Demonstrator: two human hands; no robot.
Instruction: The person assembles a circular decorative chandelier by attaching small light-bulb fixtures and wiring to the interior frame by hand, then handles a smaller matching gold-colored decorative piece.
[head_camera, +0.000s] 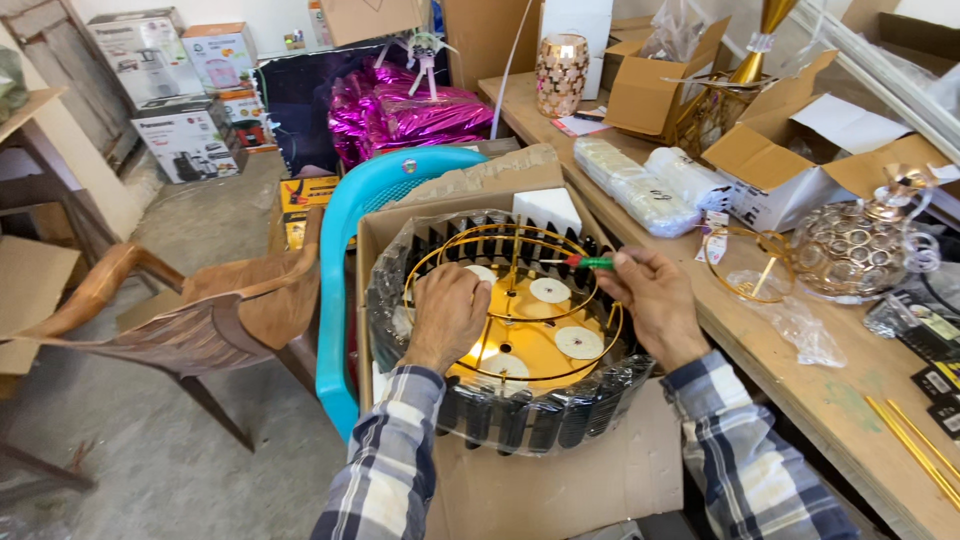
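A round gold chandelier frame (520, 300) with white discs on its gold plate sits in an open cardboard box (545, 490), ringed by dark plastic-wrapped strips (520, 415). My left hand (447, 312) rests on the frame's left side, fingers curled down onto the rings. My right hand (652, 300) is at the frame's right rim and grips a screwdriver with a green and red handle (590, 262), its thin shaft pointing left across the gold rings.
A teal plastic chair (345, 250) holds the box; a brown wooden chair (190, 310) stands left. The wooden workbench (800, 390) on the right carries a crystal lamp ball (855, 250), a gold ring (748, 262), wrapped white packs (645, 185), open cartons and gold rods (915, 440).
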